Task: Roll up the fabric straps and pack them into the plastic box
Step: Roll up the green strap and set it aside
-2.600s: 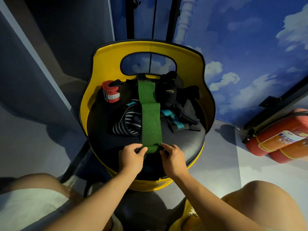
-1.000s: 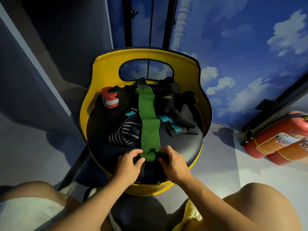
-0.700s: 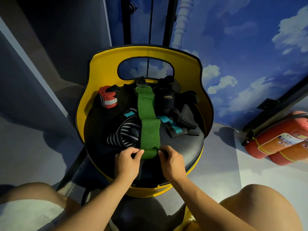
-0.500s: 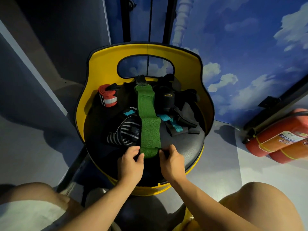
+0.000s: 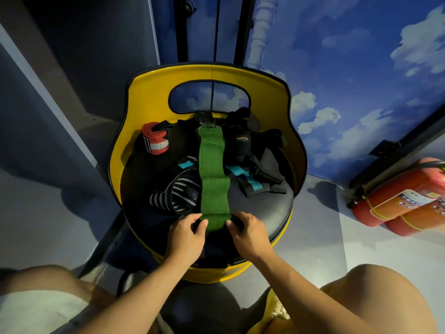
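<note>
A green fabric strap [image 5: 213, 179] lies lengthwise down the middle of a black chair seat [image 5: 265, 213], its near end wound into a small roll. My left hand [image 5: 186, 233] pinches the roll's left end and my right hand [image 5: 248, 233] pinches its right end. A rolled red strap with a white band [image 5: 155, 142] stands at the seat's back left. A black-and-white striped strap [image 5: 174, 195] lies left of the green one. Black straps with teal stripes [image 5: 250, 177] lie to its right. No plastic box is in view.
The seat belongs to a yellow chair whose curved back [image 5: 212, 75] has a cut-out. Two red fire extinguishers [image 5: 404, 201] lie on the grey floor at the right. My knees fill the bottom corners. A sky-painted wall stands behind.
The roll at the green strap's near end has grown slightly thicker and moved a little up the strap. Both hands have stayed at its ends.
</note>
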Tool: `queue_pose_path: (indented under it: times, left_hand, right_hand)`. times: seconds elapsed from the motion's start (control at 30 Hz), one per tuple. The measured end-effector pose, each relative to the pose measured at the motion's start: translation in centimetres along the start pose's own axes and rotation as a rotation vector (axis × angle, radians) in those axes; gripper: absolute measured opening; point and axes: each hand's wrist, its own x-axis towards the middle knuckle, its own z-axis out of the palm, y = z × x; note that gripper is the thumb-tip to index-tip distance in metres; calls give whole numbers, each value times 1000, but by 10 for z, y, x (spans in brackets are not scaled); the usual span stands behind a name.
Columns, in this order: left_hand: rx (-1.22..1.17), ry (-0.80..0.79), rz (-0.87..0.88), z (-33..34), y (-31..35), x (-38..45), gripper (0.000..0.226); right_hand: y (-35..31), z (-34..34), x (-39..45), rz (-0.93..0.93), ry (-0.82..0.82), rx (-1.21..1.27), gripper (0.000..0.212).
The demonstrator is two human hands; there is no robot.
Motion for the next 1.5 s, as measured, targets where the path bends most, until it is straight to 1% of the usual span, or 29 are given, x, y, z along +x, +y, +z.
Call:
queue_pose_path:
  times: [0.13, 0.17, 0.23, 0.3, 0.37, 0.43, 0.5, 0.6, 0.67, 0.8, 0.9, 1.0, 1.07, 1.13, 1.2, 1.27, 1.33, 1.37, 1.43, 1.47, 1.5]
  left_hand:
    - [-16, 56, 1, 0, 7, 16, 26]
    - [-55, 75, -14, 0, 8, 18, 24]
    - [-102, 101, -37, -1, 11, 20, 22]
    - [-104, 104, -35, -1, 12, 20, 25]
    - [-109, 57, -47, -2, 14, 18, 30]
    - [-135, -23, -84, 0, 14, 12, 38]
    - [-145, -58, -94, 2, 12, 9, 43]
    - [-179, -83, -93, 0, 8, 8, 43]
    - [-154, -101, -86, 0, 7, 5, 42]
    - [-73, -102, -51, -2, 4, -1, 34]
    - [-2, -115, -64, -6, 6, 5, 38]
    - [34, -89, -96, -7, 10, 18, 43]
    - [10, -37, -99, -5, 13, 24, 41]
    - [-57, 24, -89, -3, 16, 28, 31]
    - [-111, 59, -72, 0, 17, 32, 20]
    - [-144, 65, -61, 1, 16, 36, 12]
    - [-166, 63, -56, 1, 16, 38, 12]
    - [-162, 52, -53, 0, 16, 38, 13]
    - [-135, -11, -66, -1, 13, 35, 18]
    - [-138, -55, -80, -1, 12, 33, 22]
    - [-138, -101, -85, -2, 9, 31, 27]
  right_hand:
    - [-2, 6, 14, -6, 85, -119, 35]
    - [-4, 7, 17, -8, 107, -99, 32]
    - [-9, 7, 20, 0, 126, 20, 23]
    - [-11, 8, 21, 32, 144, 83, 15]
    - [-13, 9, 20, 65, 168, 110, 13]
    - [-15, 9, 18, 97, 171, 144, 13]
    - [-17, 7, 16, 135, 126, 182, 20]
    - [-16, 0, 8, 159, 21, 202, 45]
    - [-10, -3, 2, 117, 4, 148, 48]
    - [0, -3, -3, 53, -29, 80, 44]
    - [4, -1, 0, 18, -44, 29, 42]
    - [4, -1, 10, 32, -22, 34, 38]
    - [3, 0, 18, 25, 42, 53, 32]
    - [1, 0, 25, 19, 116, 107, 23]
    - [-1, 0, 30, 43, 152, 151, 16]
    - [-3, 0, 32, 80, 163, 167, 18]
    - [-6, -1, 32, 75, 167, 116, 28]
    - [-8, -2, 31, 70, 149, 101, 28]
    - [-9, -2, 25, 90, 56, 145, 5]
    - [-8, -1, 21, 90, 1, 152, 26]
    - [-6, 0, 17, 69, -29, 169, 40]
